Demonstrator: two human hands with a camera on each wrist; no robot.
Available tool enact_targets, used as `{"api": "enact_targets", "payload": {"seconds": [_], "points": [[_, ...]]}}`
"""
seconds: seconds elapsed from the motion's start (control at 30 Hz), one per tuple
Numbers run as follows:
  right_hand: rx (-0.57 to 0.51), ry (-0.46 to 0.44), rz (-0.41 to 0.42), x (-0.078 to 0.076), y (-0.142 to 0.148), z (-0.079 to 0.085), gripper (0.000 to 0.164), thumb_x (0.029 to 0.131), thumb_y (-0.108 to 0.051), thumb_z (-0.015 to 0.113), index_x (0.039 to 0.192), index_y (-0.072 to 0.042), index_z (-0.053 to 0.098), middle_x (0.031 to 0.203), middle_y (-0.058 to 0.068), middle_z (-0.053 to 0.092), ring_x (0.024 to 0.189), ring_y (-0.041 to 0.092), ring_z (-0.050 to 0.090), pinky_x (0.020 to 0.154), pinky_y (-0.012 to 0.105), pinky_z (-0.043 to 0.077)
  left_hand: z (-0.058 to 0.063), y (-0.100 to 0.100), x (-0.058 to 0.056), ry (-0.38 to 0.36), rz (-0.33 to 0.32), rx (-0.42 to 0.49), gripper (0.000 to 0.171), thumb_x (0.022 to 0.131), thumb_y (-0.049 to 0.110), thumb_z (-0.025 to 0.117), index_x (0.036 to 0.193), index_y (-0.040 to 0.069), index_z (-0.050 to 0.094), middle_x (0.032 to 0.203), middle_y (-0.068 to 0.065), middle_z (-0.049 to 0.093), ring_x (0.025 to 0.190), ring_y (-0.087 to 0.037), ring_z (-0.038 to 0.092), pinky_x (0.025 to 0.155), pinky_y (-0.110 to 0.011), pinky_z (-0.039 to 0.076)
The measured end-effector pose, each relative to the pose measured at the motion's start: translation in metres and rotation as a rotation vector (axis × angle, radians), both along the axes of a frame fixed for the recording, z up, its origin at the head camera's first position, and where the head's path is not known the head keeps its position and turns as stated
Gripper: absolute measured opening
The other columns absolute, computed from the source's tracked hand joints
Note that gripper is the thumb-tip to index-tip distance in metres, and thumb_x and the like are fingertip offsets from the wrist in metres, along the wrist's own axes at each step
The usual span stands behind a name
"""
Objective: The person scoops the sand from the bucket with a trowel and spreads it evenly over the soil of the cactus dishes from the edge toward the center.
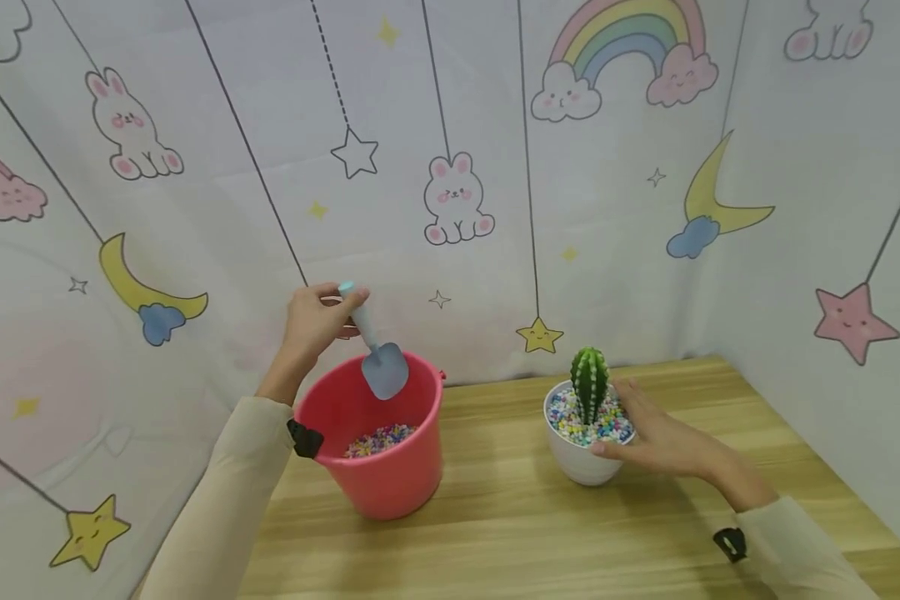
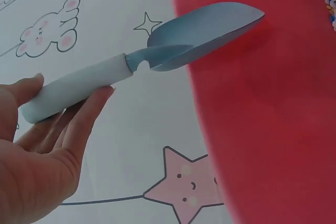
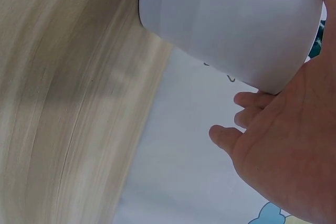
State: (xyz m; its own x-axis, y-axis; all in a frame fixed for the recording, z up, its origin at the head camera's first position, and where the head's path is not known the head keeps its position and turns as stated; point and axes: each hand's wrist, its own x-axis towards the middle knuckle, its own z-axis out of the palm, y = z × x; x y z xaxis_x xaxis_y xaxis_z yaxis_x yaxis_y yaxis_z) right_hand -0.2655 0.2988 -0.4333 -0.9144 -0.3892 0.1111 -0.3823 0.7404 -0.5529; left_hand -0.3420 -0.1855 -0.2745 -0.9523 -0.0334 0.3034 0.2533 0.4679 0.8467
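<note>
Between the thumb and fingers of my left hand (image 1: 317, 321) is the pale handle of a small garden trowel (image 1: 385, 372), its blue-grey blade pointing down over the mouth of a red bucket (image 1: 401, 479). The left wrist view shows the trowel's blade (image 2: 205, 30) with no beads on it. Colourful beads (image 1: 378, 442) lie at the bucket's bottom. To the right, my right hand (image 1: 663, 437) holds the side of a white flowerpot (image 1: 583, 465), thumb at the front rim and fingers around the far side. A green cactus (image 1: 589, 387) stands upright in the pot among colourful beads (image 1: 562, 417).
Bucket and pot stand apart on a wood-grain table (image 1: 495, 533). A white cloth backdrop (image 1: 390, 242) with rabbits, stars and moons hangs close behind and along both sides. Black bands (image 1: 731, 543) show at the sleeve cuffs.
</note>
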Motion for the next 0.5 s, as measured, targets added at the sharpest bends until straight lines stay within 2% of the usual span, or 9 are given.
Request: {"api": "enact_targets", "payload": {"seconds": [0.1, 0.2, 0.3, 0.5], "points": [[0.001, -0.007, 0.0, 0.0, 0.001, 0.003, 0.111, 0.093, -0.059, 0.073, 0.165, 0.002, 0.014, 0.171, 0.035, 0.013, 0.157, 0.061, 0.004, 0.123, 0.081, 0.015, -0.001, -0.003, -0.006, -0.073, -0.061, 0.062, 0.056, 0.099, 0.036, 0.074, 0.137, -0.003, 0.064, 0.123, -0.023, 0.072, 0.08, -0.012, 0.08, 0.084, -0.039, 0.068], [-0.002, -0.017, 0.002, 0.0, 0.0, 0.005, 0.112, 0.093, -0.059, 0.073, 0.165, 0.003, 0.013, 0.17, 0.036, 0.012, 0.157, 0.062, 0.004, 0.123, 0.082, 0.016, -0.006, -0.009, -0.011, -0.154, -0.127, 0.115, 0.057, 0.099, 0.033, 0.074, 0.139, -0.005, 0.06, 0.108, -0.009, 0.074, 0.078, -0.01, 0.08, 0.085, -0.039, 0.068], [-0.001, -0.026, 0.003, -0.002, 0.0, 0.003, 0.112, 0.093, -0.06, 0.072, 0.166, 0.001, 0.012, 0.171, 0.035, 0.012, 0.157, 0.061, 0.004, 0.123, 0.082, 0.016, -0.011, -0.018, -0.016, -0.229, -0.169, 0.132, 0.062, 0.1, 0.033, 0.074, 0.145, -0.005, 0.056, 0.095, 0.003, 0.074, 0.079, -0.012, 0.08, 0.083, -0.036, 0.069], [-0.002, -0.036, 0.014, -0.004, -0.001, 0.002, 0.113, 0.093, -0.061, 0.071, 0.166, 0.001, 0.01, 0.171, 0.035, 0.011, 0.157, 0.063, 0.002, 0.123, 0.082, 0.014, -0.017, -0.028, -0.017, -0.316, -0.181, 0.131, 0.064, 0.1, 0.036, 0.073, 0.148, -0.002, 0.055, 0.101, 0.0, 0.075, 0.085, -0.013, 0.081, 0.092, -0.039, 0.067]]}}
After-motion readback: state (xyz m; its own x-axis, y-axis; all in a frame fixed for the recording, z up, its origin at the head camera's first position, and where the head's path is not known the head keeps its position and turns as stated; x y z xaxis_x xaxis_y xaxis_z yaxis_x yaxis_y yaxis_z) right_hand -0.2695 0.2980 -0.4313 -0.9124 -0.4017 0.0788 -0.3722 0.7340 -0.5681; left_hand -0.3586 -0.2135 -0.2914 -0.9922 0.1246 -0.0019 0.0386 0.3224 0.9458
